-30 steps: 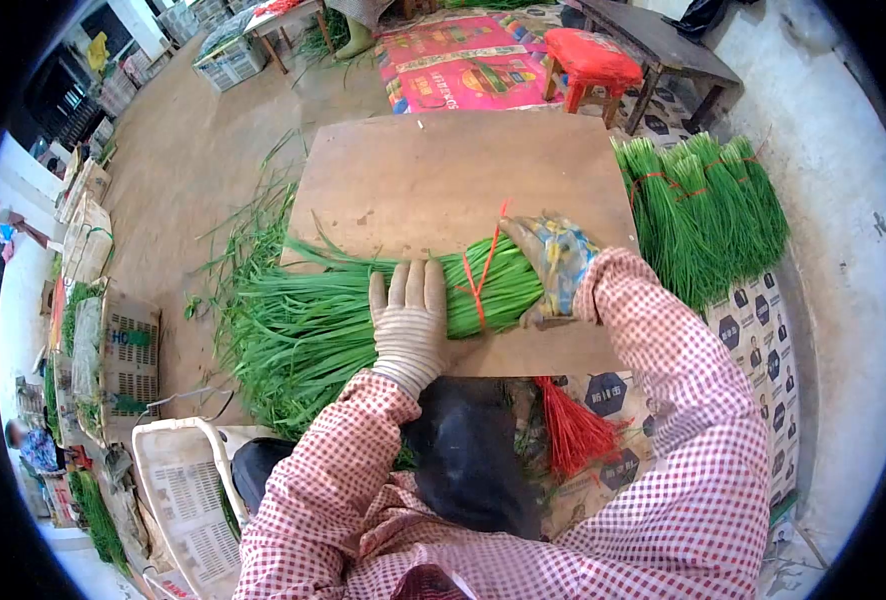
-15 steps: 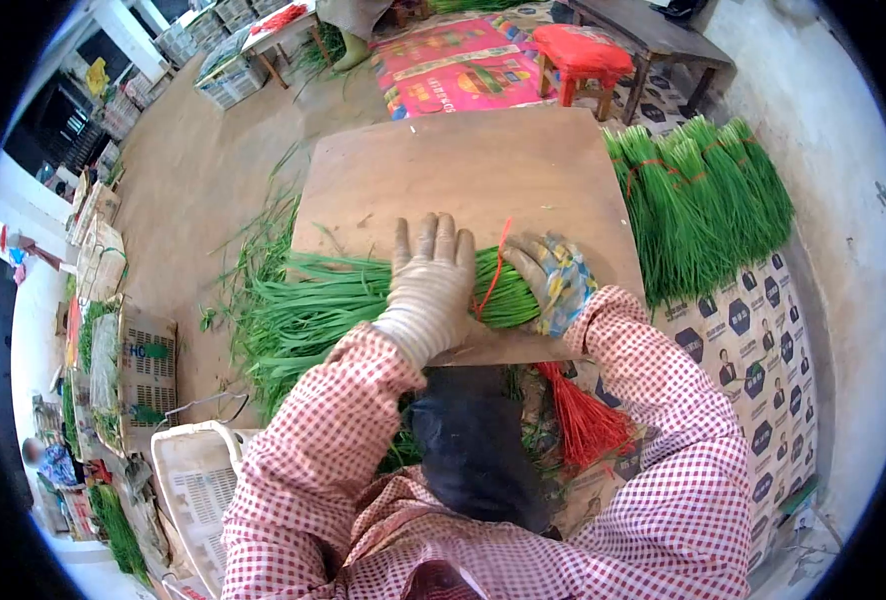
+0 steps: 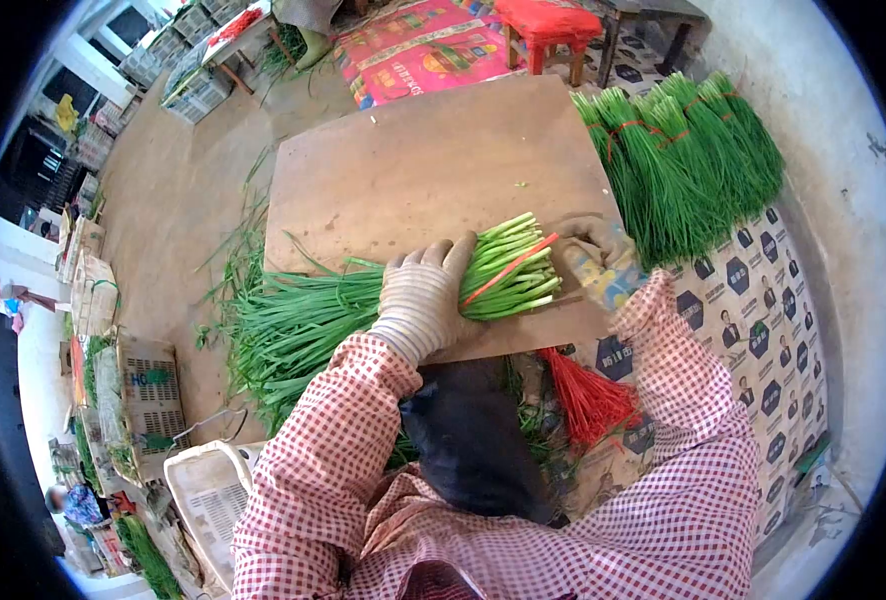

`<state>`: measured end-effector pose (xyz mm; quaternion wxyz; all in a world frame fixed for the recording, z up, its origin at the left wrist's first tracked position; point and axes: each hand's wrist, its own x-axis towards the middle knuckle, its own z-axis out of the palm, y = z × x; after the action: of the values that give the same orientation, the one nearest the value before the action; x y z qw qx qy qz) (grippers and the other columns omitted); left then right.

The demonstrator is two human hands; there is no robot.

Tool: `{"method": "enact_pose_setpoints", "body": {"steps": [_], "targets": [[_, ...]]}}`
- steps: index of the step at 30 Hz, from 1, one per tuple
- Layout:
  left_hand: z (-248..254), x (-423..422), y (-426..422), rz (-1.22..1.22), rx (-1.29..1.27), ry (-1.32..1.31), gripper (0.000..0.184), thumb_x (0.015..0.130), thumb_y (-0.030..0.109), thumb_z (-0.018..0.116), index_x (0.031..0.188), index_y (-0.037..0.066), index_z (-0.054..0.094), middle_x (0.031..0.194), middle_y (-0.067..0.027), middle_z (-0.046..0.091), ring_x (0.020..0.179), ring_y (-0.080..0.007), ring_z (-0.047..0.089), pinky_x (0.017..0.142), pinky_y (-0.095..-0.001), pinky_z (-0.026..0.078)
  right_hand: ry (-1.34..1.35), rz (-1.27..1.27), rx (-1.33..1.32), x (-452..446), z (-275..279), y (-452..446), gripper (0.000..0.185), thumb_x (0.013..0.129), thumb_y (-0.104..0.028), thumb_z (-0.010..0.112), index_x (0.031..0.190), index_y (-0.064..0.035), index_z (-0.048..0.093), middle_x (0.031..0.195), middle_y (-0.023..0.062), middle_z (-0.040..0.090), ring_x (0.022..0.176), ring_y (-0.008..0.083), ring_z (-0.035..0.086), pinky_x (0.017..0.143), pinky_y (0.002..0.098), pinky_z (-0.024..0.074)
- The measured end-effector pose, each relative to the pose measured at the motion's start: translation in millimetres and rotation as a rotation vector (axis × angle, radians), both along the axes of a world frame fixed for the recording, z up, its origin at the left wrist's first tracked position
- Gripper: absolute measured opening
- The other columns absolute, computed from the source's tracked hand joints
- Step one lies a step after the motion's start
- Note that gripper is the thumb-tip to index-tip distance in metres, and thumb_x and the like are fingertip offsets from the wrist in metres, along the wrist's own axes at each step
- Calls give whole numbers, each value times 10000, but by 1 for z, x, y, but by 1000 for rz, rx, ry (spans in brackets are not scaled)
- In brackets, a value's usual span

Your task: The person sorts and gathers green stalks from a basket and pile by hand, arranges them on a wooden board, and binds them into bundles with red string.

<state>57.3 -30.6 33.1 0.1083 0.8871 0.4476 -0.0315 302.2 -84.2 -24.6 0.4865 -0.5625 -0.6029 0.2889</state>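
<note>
A bunch of garlic chives lies across the brown board, its green leaves to the left and its pale cut stems to the right. My left hand, in a whitish striped glove, grips the middle of the bunch and presses it against the board. A red tie crosses the stems just right of that hand. Past the stem ends, my right hand, in a glove with a blue and yellow pattern, is apart from the bunch. Its fingers are loosely bent, with nothing visible in them.
The board fills the middle. Tied chive bunches lie at its right on patterned sheeting. Red ties hang below its front edge. A white basket stands at lower left, and a red-covered stool beyond the board.
My right hand has come off the stem ends and moved right, uncovering them. The red tie now lies flatter and slanted across the stems. My left hand stays on the bunch; the view has shifted slightly.
</note>
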Motion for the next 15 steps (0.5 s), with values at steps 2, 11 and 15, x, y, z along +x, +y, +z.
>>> {"method": "enact_pose_setpoints", "body": {"steps": [2, 11, 15], "targets": [[-1, -2, 2, 3, 7, 2, 1048, 553, 472, 830, 1418, 106, 365, 1272, -196, 549, 1157, -375, 550, 981, -459, 436, -87, 39, 157, -11, 11, -2, 161, 853, -29, 636, 1013, -45, 640, 939, 108, 630, 894, 238, 637, 793, 340, 508], [4, 0, 7, 25, -36, 19, 1079, 519, 482, 849, 1407, 111, 361, 1249, -210, 562, 1150, -376, 558, 967, -458, 456, -239, 51, 30, -17, 2, -25, 300, 815, -177, 720, 1089, -76, 649, 922, 156, 623, 808, 321, 640, 708, 405, 528], [6, 3, 4, 46, -12, 46, 1092, 512, 486, 851, 1408, 107, 356, 1277, -192, 541, 1180, -358, 541, 995, -454, 431, -507, 77, -205, -21, 25, -10, 330, 839, -300, 698, 1109, -114, 662, 955, 177, 613, 877, 356, 637, 774, 423, 522]]}}
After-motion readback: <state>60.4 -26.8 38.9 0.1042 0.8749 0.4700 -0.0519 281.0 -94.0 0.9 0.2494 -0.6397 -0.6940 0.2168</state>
